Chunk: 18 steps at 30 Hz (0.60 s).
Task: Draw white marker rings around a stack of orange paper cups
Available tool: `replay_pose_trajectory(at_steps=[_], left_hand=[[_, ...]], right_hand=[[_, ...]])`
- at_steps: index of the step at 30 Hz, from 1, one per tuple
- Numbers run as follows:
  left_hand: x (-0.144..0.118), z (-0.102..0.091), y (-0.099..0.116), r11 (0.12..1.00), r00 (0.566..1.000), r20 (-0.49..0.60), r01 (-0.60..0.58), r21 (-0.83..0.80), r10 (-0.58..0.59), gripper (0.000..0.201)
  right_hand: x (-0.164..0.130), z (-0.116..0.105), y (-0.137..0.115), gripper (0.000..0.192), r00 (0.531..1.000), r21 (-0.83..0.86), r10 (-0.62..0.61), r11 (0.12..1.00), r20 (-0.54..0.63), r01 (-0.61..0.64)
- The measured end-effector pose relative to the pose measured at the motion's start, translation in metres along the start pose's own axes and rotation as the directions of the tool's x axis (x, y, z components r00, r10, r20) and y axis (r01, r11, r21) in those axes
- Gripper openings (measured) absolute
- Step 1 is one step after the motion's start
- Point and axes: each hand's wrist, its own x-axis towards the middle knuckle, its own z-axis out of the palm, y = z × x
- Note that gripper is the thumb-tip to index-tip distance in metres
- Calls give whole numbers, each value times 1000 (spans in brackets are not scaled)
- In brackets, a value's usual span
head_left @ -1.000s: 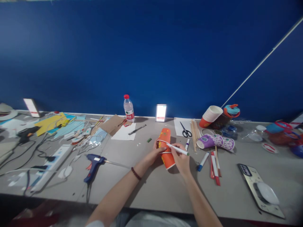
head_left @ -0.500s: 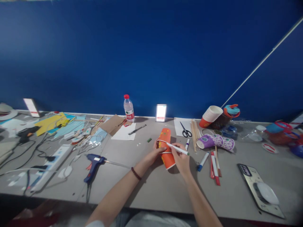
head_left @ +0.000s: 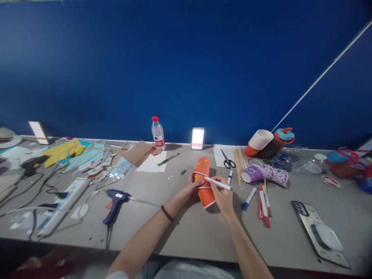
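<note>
While the left hand (head_left: 190, 189) closes its grip round the near side of the orange paper cups (head_left: 204, 182), a pair joined mouth to mouth and lying on their side on the grey desk (head_left: 186, 228), the right hand (head_left: 222, 195) pinches a white marker pen (head_left: 218, 183) in a closed writing grip, its tip laid against the cup wall. Item held thus, by judgement, so the rounded body cannot roll under the pen. The cups lie directly between the two hands, touching both, at the desk's middle. Just right of the right hand: loose marker pens, blue-capped (head_left: 249, 198) and red (head_left: 264, 201), beside a bundle of wooden sticks (head_left: 238, 164). Beyond these: a purple patterned cup (head_left: 264, 174) on its side, black scissors (head_left: 228, 159) on white paper, a stack of paper cups (head_left: 258, 142). Left of the left hand, well apart: a blue glue gun (head_left: 114, 201), a white power strip (head_left: 62, 205) with cables. At the back, against the blue wall: a water bottle (head_left: 157, 133). Near right edge: a phone (head_left: 319, 232) lying flat.
</note>
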Motion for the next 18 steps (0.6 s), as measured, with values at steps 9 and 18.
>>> replay_pose_trajectory(at_steps=[9, 18], left_hand=[[-3, 6, 4, 999, 999, -35, 8, 44, -6, 57], [-2, 6, 2, 999, 999, -38, -7, 46, 9, 61]], right_hand=[[0, 0, -2, 22, 1000, 21, 15, 1000, 5, -15], [1, 0, 2, 23, 1000, 20, -9, 1000, -2, 9]])
